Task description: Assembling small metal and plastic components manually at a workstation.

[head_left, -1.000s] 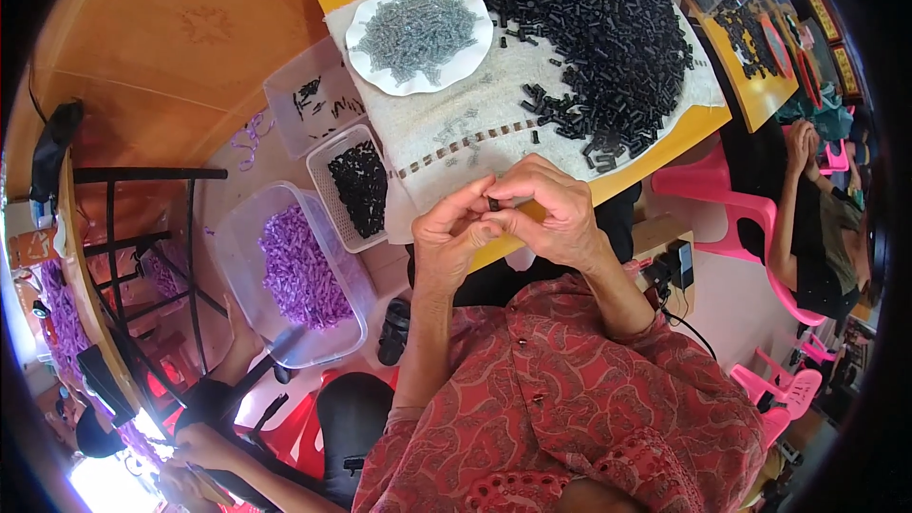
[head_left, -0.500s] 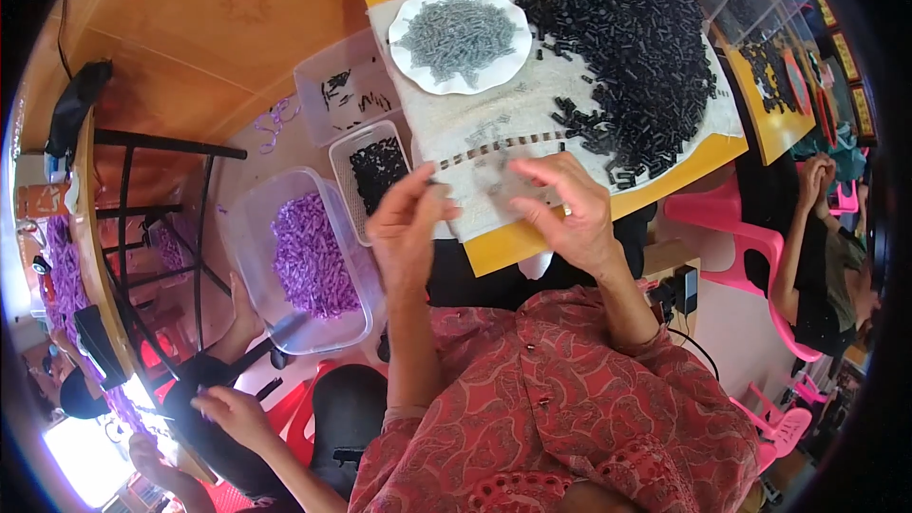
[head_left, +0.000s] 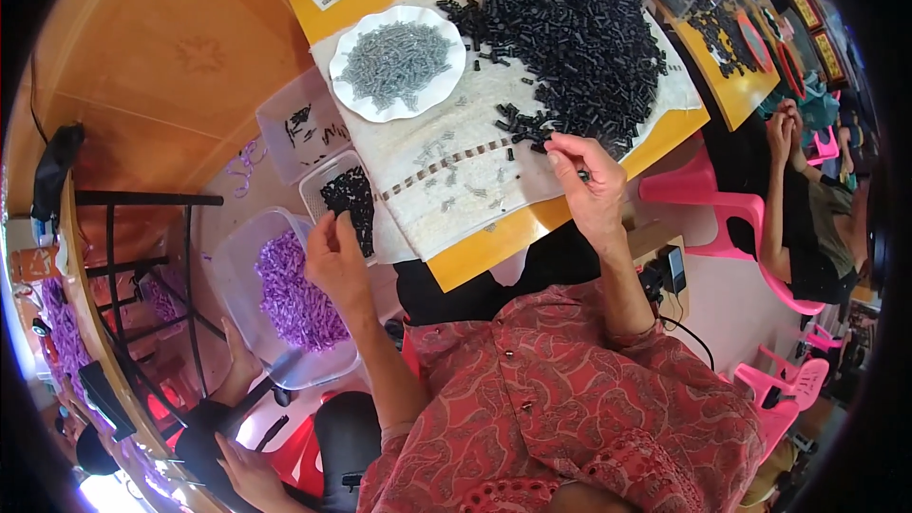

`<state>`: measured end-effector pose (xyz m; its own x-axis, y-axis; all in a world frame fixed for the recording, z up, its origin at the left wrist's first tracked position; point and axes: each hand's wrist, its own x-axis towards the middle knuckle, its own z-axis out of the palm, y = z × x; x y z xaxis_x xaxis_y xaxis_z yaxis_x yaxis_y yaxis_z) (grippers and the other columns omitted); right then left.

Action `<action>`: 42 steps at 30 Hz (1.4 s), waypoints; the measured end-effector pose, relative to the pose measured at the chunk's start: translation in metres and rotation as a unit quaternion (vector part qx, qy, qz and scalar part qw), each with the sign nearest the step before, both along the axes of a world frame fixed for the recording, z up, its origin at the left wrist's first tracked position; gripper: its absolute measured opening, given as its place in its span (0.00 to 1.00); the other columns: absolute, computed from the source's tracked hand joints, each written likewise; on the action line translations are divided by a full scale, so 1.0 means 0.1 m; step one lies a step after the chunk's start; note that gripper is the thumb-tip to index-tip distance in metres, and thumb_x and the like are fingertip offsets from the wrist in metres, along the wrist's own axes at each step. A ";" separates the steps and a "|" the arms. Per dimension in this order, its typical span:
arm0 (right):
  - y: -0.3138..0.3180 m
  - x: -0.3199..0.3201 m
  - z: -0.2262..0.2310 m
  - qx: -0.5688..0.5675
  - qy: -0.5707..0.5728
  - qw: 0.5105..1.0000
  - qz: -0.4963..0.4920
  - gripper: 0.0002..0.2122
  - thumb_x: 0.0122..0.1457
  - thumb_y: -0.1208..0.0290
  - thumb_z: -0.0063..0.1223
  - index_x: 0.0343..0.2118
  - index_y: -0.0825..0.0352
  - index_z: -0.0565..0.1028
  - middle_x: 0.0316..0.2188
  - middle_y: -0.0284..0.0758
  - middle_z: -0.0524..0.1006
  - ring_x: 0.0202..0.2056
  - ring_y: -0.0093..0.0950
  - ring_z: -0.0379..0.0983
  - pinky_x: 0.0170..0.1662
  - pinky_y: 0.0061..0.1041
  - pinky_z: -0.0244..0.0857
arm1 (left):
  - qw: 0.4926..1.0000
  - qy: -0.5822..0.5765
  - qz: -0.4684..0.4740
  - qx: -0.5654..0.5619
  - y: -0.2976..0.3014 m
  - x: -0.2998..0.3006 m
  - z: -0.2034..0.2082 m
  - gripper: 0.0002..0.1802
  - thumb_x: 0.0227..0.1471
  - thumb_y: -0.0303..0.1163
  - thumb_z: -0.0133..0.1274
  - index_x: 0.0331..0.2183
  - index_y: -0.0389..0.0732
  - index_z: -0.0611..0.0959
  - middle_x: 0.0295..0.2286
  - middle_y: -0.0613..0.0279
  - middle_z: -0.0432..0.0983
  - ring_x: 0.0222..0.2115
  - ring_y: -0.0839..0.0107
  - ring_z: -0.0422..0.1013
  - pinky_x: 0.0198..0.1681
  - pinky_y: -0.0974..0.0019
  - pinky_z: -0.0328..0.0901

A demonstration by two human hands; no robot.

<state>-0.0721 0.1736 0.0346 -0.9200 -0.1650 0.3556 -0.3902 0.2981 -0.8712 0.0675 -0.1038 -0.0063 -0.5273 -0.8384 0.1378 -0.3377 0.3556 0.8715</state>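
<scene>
Your hands have parted: left hand (head_left: 334,252), fingers curled, over the clear tub of black plastic pieces (head_left: 347,198); right hand (head_left: 587,185) pinches one at the heap of small black plastic tubes (head_left: 570,28).

Single head fisheye, looking steeply down, close over yellow table (head_left: 665,138)

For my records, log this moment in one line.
left hand: over tub of black bits | right hand: at black pile edge
</scene>
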 end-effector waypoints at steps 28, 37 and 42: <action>-0.33 0.32 -0.19 0.180 0.112 0.972 0.102 0.09 0.45 0.79 0.60 0.31 0.65 0.77 0.29 0.33 0.71 0.33 0.34 0.71 0.33 0.32 0.69 | 0.891 -0.063 -0.353 -0.280 0.95 -0.66 0.40 0.05 0.45 0.21 0.55 0.29 0.37 0.82 0.29 0.53 0.70 0.33 0.54 0.70 0.36 0.56 0.65; -0.34 0.32 -0.13 0.101 0.112 0.985 0.080 0.10 0.48 0.78 0.60 0.36 0.66 0.77 0.28 0.35 0.71 0.32 0.35 0.72 0.32 0.31 0.68 | 0.927 0.004 -0.325 -0.189 1.00 -0.55 0.46 0.04 0.53 0.21 0.50 0.34 0.35 0.78 0.30 0.50 0.71 0.32 0.54 0.70 0.37 0.58 0.65; -0.24 0.35 -0.15 0.027 0.108 0.986 0.127 0.12 0.50 0.79 0.59 0.39 0.65 0.78 0.26 0.35 0.71 0.29 0.34 0.72 0.31 0.30 0.67 | 0.920 -0.013 -0.389 0.034 1.04 -0.48 0.42 0.04 0.55 0.21 0.48 0.33 0.33 0.77 0.29 0.51 0.72 0.30 0.59 0.71 0.36 0.62 0.65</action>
<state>-0.0375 0.1500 0.0200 -0.7501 -0.4046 0.5231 -0.6330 0.2100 -0.7452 0.0193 -0.0001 0.0353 -0.9742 -0.2117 0.0780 -0.0247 0.4438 0.8958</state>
